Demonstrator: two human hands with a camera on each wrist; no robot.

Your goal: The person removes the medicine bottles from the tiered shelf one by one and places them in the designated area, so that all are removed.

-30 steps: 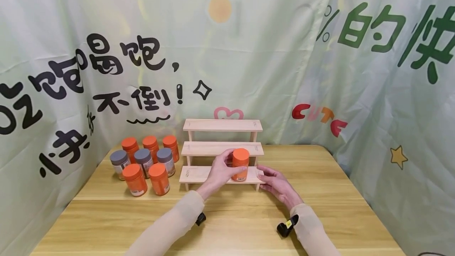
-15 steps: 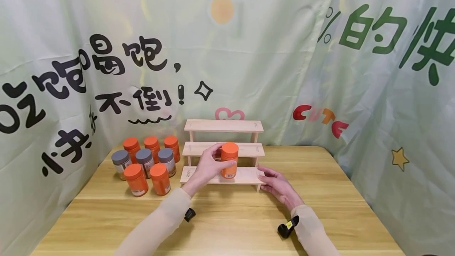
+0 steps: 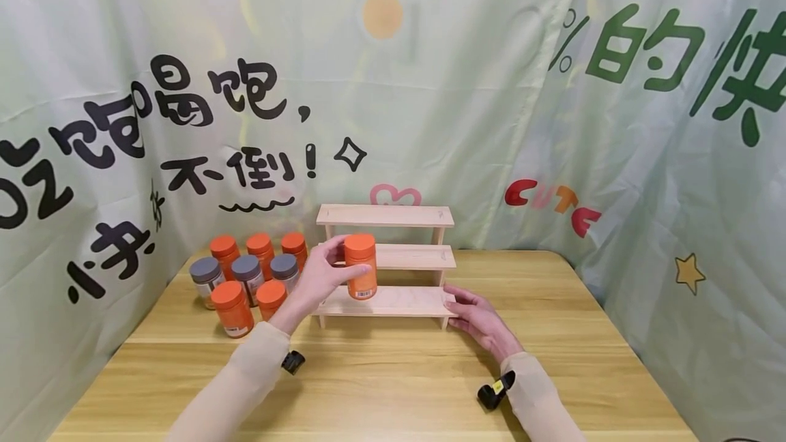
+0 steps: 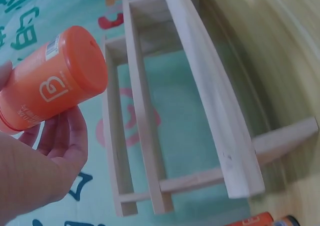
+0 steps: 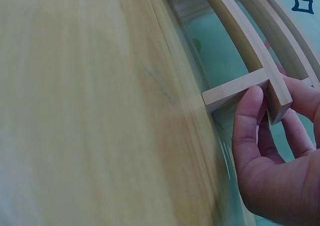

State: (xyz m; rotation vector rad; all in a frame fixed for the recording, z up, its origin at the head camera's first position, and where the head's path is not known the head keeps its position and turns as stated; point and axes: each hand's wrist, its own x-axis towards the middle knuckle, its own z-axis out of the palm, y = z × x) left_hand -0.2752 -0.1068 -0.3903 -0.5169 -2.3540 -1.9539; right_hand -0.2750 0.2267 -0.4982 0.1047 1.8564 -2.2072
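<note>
My left hand grips an orange jar with an orange lid, thumb in front and fingers behind. In the left wrist view the jar is clear of the wooden rack. That three-step rack of pale wood stands at the table's middle, and the jar hangs in front of the left part of its steps. At the right end of the lowest step, my right hand pinches the board. The right wrist view has this hand with its fingers round the board end, close to the leg.
Left of the rack, several orange jars and grey-lidded jars stand grouped on the wooden table. My left forearm partly covers the nearest ones. A printed curtain hangs behind the table and along its sides.
My left hand has carried the orange jar left and upward, from above the right part of the lowest step. My right hand has stayed at the rack's right end.
</note>
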